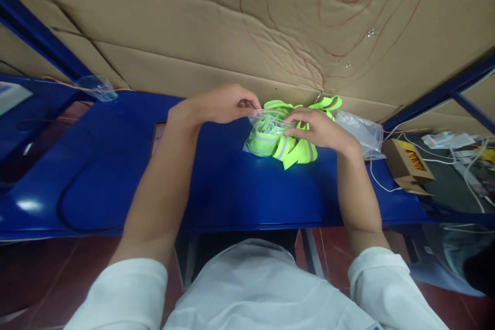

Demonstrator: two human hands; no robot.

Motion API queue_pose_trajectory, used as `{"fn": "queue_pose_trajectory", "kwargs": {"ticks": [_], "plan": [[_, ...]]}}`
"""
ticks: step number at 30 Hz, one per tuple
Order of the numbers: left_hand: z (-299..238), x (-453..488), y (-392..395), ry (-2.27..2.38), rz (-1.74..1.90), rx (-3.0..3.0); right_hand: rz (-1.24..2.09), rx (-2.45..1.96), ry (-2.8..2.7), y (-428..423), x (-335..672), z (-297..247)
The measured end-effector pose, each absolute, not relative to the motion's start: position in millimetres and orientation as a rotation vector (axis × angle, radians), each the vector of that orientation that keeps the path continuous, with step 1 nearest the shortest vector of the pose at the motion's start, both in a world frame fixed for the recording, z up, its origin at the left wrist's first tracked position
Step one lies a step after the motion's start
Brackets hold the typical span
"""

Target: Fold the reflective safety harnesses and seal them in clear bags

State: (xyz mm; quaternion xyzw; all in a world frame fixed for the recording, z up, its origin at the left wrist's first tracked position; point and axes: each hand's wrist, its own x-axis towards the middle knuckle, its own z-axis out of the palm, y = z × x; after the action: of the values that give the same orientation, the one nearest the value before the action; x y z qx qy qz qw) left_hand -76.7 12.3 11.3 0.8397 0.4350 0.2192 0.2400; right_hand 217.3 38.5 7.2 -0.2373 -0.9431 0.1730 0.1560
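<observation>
A clear plastic zip bag sits on the blue table with a neon-yellow reflective strap bundle showing through it. My left hand pinches the bag's upper left corner between thumb and fingers. At the right end of the bag's mouth, my right hand grips the edge with thumb and fingertips. More neon-yellow reflective straps lie loose beside and behind the bag, partly under my right hand.
Flat clear plastic bags lie right of the straps, beside a small open cardboard box and white cables. A clear plastic cup stands at the back left. A phone-like device is half hidden behind my left forearm. Cardboard walls the back.
</observation>
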Motion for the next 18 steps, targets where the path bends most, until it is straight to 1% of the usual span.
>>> {"fn": "queue_pose_trajectory", "kwargs": {"ticks": [7,14,18], "plan": [[16.5,-71.6,8.8,1.224,0.540,2.230,0.353,-0.790,-2.671,33.0,208.7,2.0],[11.1,-69.9,15.2,1.292,0.527,2.316,0.342,-0.860,-2.654,30.3,207.9,1.0],[11.3,-69.7,13.8,1.357,0.500,2.312,0.270,-0.872,-2.675,27.7,204.6,0.4]]}}
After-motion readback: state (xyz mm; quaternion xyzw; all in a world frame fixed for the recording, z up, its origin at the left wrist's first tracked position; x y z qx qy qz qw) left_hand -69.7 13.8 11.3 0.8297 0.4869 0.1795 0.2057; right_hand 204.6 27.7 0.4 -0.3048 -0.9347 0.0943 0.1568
